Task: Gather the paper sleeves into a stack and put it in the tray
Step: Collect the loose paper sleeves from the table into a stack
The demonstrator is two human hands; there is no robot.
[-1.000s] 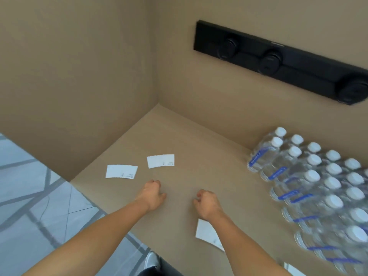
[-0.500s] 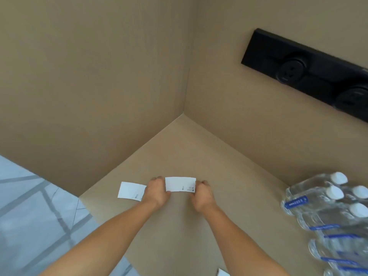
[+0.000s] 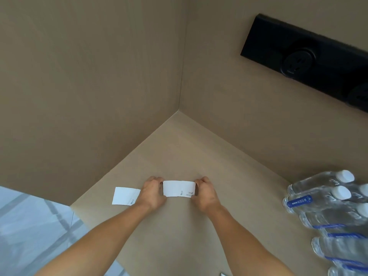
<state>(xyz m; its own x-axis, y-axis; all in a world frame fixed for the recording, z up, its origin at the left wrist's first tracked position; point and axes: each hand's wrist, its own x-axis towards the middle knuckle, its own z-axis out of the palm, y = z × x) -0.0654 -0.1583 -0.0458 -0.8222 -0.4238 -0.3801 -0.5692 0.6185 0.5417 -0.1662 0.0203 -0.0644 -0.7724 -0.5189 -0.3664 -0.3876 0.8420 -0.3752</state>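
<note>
A white paper sleeve is pinched at both short ends, just above the tan counter. My left hand grips its left end and my right hand grips its right end. A second white paper sleeve lies flat on the counter just left of my left hand, its right edge tucked behind my knuckles. A small white corner shows at the bottom edge between my forearms; what it is cannot be told. No tray is in view.
A shrink-wrapped pack of water bottles lies on its side at the right of the counter. A black socket strip is mounted on the right wall. The counter's left edge drops to a pale tiled floor.
Both hands moved forward from resting fists to the far sleeve and took hold of its two ends. My view swung up and left, so the near sleeve and most bottles left the frame.
</note>
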